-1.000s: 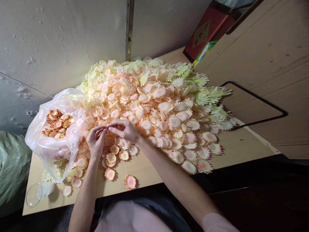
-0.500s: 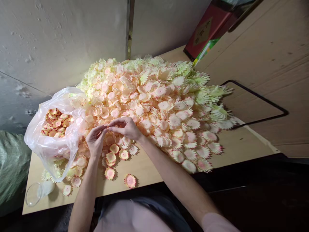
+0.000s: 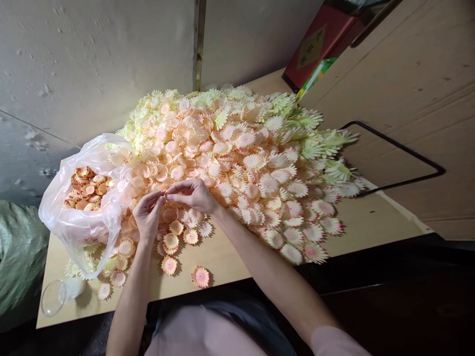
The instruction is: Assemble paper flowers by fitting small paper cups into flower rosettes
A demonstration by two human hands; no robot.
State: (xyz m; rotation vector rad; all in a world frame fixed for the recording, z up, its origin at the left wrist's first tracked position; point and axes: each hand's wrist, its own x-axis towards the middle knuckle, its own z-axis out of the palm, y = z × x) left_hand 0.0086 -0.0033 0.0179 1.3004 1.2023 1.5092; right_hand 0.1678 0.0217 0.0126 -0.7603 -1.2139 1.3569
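Observation:
My left hand (image 3: pixel 147 213) and my right hand (image 3: pixel 195 196) meet fingertip to fingertip over the near left part of a big heap of artificial flower petal discs (image 3: pixel 245 163). Both are closed in a pinch. Whatever lies between the fingertips is tiny and mostly covered; only a reddish speck shows. Below the hands, several loose discs lie on the table, among them a pink-centred flower disc (image 3: pixel 201 277) near the front edge. Left of my left hand stands a clear plastic bag (image 3: pixel 61 217) with smaller, darker flower pieces (image 3: pixel 89 189) inside.
A clear cup (image 3: pixel 55 297) lies on its side at the table's (image 3: pixel 230 264) front left corner. At the back right is a red box (image 3: pixel 315 42), with a bent black metal rod (image 3: pixel 403 143) by the cardboard. A green sack (image 3: pixel 20 267) bulges at the left.
The view has shifted very slightly. Both hands keep the same pinch at the same spot, and the flower heap and bag have not moved.

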